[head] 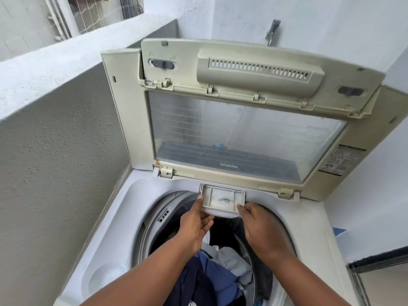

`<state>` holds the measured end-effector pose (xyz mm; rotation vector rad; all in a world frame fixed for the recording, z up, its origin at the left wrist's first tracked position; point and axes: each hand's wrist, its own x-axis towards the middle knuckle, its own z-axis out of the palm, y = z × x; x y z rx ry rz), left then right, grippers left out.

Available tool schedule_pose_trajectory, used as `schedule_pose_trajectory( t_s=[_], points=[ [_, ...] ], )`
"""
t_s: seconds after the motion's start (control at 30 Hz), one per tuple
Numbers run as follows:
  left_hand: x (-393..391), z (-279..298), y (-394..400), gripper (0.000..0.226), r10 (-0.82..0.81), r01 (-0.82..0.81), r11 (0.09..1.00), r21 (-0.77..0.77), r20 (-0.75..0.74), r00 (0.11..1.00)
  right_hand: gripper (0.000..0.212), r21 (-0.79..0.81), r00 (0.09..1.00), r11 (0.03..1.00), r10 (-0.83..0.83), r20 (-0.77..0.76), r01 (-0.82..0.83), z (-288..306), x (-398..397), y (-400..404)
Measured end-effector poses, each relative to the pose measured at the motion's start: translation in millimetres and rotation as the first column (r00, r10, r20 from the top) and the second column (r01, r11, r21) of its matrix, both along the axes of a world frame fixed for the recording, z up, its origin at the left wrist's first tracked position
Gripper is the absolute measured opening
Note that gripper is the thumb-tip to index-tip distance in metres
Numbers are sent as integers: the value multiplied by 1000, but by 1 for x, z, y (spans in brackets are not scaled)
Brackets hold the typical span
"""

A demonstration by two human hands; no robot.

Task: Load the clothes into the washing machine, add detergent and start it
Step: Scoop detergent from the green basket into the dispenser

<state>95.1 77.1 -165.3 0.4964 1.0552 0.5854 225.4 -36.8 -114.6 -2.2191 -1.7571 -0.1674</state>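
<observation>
Detergent drawer [223, 198] pulled out, gripped by both hands, clothes [217, 272] in drum

View, single: head-worn wide-angle camera, looking forward and steeply down from above the front of a top-loading washing machine [106, 246]. Close range: both forearms enter from the bottom edge, the drum opening [174, 217] fills the lower centre. The raised lid [242, 133] faces the lens at mid-frame. Wide field bends the left wall [55, 151] and upper ledge. No second view.
</observation>
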Motion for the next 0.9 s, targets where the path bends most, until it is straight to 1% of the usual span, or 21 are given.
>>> schedule_pose_trajectory(
  t_s=[0.03, 0.1, 0.17, 0.2, 0.23, 0.27, 0.3, 0.33, 0.4, 0.43, 0.47, 0.53, 0.57, 0.63, 0.67, 0.7, 0.73, 0.8, 0.87, 0.9],
  points=[
    [-1, -1, 1, 42, -17, 17, 1000, 6, -11, 1000, 27, -22, 1000, 1000, 5, 24, -5, 2, -2, 0],
    [-3, 2, 3, 42, -70, 70, 998, -1, -59, 996, 29, -69, 999, 997, 23, 40, -21, 6, -5, 0],
    [-10, 14, 2, 42, -103, 107, 994, 23, -117, 988, 34, -96, 1000, 995, -11, -18, 9, 12, -6, 1],
    [-13, 19, 2, 48, -117, 125, 991, 47, -148, 982, 34, -100, 999, 994, -43, -31, 40, 14, -8, 1],
    [-18, 23, 2, 55, -148, 164, 983, 80, -176, 973, 29, -72, 998, 996, -55, -26, 53, 18, -11, 1],
    [-24, 33, 0, 58, -173, 200, 973, 120, -205, 964, 33, -68, 999, 997, -41, -2, 41, 23, -14, 0],
    [-32, 43, -1, 51, -164, 209, 963, 168, -249, 955, 43, -68, 1000, 997, -24, 4, 24, 26, -16, 1],
    [-40, 55, -2, 44, -140, 214, 951, 225, -306, 942, 49, -71, 1000, 997, -26, -8, 26, 33, -21, 0],
    [-55, 77, -5, 40, -80, 263, 896, 358, -451, 889, 52, -43, 1000, 999, 1, -3, -2, 47, -29, -1],
    [-65, 88, -9, 44, -27, 284, 856, 433, -511, 859, 54, -23, 1000, 999, 27, 2, -27, 56, -33, -2],
    [-75, 99, -14, 53, 38, 303, 809, 503, -559, 828, 55, -4, 999, 999, 47, 14, -47, 63, -38, -5],
    [-98, 125, -30, 64, 138, 366, 708, 605, -626, 767, 52, 72, 993, 991, 111, 44, -114, 79, -47, -8],
    [-111, 139, -42, 66, 205, 393, 656, 645, -653, 729, 47, 98, 985, 980, 169, 27, -171, 90, -56, -11],
    [-136, 167, -67, 68, 384, 481, 504, 718, -684, 619, 32, 176, 963, 954, 259, -76, -243, 114, -74, -20],
    [-149, 182, -79, 70, 477, 537, 433, 724, -690, 545, 30, 201, 951, 942, 292, -102, -268, 125, -85, -24],
    [-162, 193, -89, 72, 553, 597, 385, 704, -694, 461, 30, 231, 940, 924, 331, -84, -305, 135, -94, -27],
    [-177, 204, -100, 75, 625, 650, 359, 670, -690, 366, 30, 266, 916, 888, 399, -43, -375, 147, -106, -31],
    [-208, 227, -123, 78, 714, 722, 357, 592, -672, 197, 35, 310, 853, 808, 522, 20, -502, 172, -133, -40],
    [-240, 251, -148, 81, 765, 736, 393, 551, -641, 71, 24, 395, 803, 735, 596, 12, -552, 199, -161, -46],
    [-259, 262, -162, 82, 785, 724, 423, 544, -620, 8, 23, 444, 781, 694, 624, 21, -567, 212, -178, -50]
  ],
)
